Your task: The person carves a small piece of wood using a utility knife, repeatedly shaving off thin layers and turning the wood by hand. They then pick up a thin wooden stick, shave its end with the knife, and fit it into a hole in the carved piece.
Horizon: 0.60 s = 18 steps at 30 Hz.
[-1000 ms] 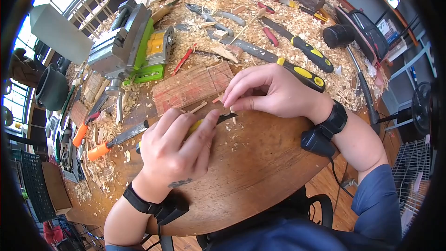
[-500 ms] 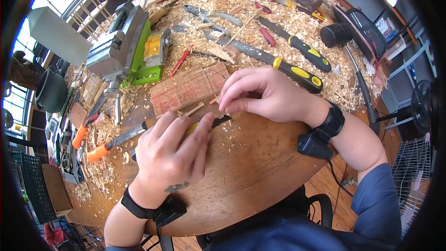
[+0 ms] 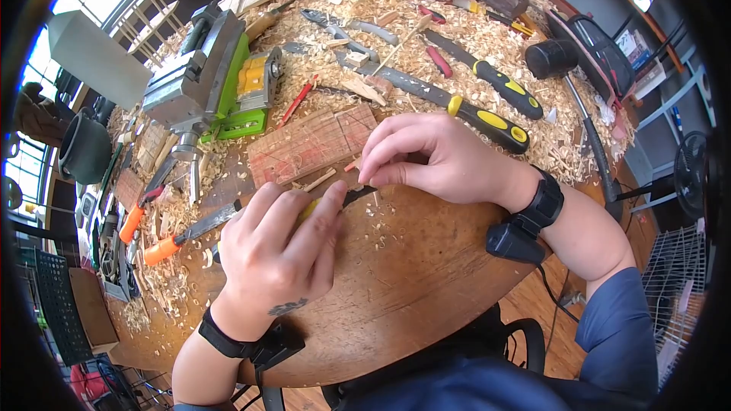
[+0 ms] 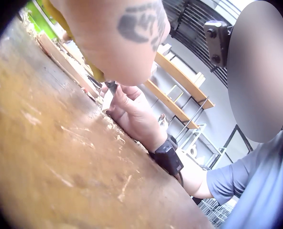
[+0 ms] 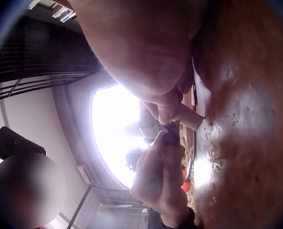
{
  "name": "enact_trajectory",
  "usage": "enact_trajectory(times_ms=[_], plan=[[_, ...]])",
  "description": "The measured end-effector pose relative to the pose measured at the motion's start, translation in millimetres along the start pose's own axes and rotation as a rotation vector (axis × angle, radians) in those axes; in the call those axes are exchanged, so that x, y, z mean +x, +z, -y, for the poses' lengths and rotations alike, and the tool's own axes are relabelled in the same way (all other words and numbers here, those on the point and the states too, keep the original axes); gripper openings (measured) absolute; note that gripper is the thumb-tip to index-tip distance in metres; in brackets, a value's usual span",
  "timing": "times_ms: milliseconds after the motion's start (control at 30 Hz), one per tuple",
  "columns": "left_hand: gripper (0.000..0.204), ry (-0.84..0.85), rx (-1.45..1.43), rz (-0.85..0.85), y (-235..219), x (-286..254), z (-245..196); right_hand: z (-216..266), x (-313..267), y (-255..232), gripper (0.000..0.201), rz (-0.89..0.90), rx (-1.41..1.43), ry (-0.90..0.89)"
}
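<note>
My left hand (image 3: 278, 255) grips a utility knife (image 3: 311, 210) with a yellow handle, fingers curled round it. The dark blade (image 3: 359, 195) points right, toward the other hand's fingertips. With thumb and fingers, my right hand (image 3: 434, 158) pinches a small pale piece of wood (image 5: 189, 117), mostly hidden behind those fingers in the head view. In the right wrist view the blade end (image 5: 171, 133) lies right beside this wood. Both hands are low over the brown table (image 3: 426, 259), with small shavings (image 3: 381, 228) under the blade.
A reddish wooden board (image 3: 312, 144) and a thin stick (image 3: 318, 180) lie just beyond the hands. A metal vise (image 3: 183, 84) stands at left, near orange-handled chisels (image 3: 161, 250). Wood shavings, rasps with black-yellow handles (image 3: 495, 125) and a black mallet (image 3: 552, 58) spread across the back.
My left hand and the knife have drawn back slightly to the left. My right hand has shifted a little left and nearer; the pale wood bit below its fingertips no longer shows in the head view.
</note>
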<state>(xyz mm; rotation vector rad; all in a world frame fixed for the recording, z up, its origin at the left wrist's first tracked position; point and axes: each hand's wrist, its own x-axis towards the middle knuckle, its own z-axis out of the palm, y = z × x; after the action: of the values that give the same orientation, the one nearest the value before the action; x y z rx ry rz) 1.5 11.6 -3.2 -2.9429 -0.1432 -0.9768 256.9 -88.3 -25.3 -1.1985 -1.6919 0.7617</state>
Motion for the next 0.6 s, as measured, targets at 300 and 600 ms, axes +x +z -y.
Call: enact_trajectory(times_ms=[300,600], plan=[[0.042,-0.021,-0.015,0.058,-1,0,-6,-2,0,1,0.017,0.004,0.037,-0.013],[0.043,-0.017,-0.019,0.018,1,-1,-6,-3,0,2,0.018,-0.011,0.017,-0.029]])
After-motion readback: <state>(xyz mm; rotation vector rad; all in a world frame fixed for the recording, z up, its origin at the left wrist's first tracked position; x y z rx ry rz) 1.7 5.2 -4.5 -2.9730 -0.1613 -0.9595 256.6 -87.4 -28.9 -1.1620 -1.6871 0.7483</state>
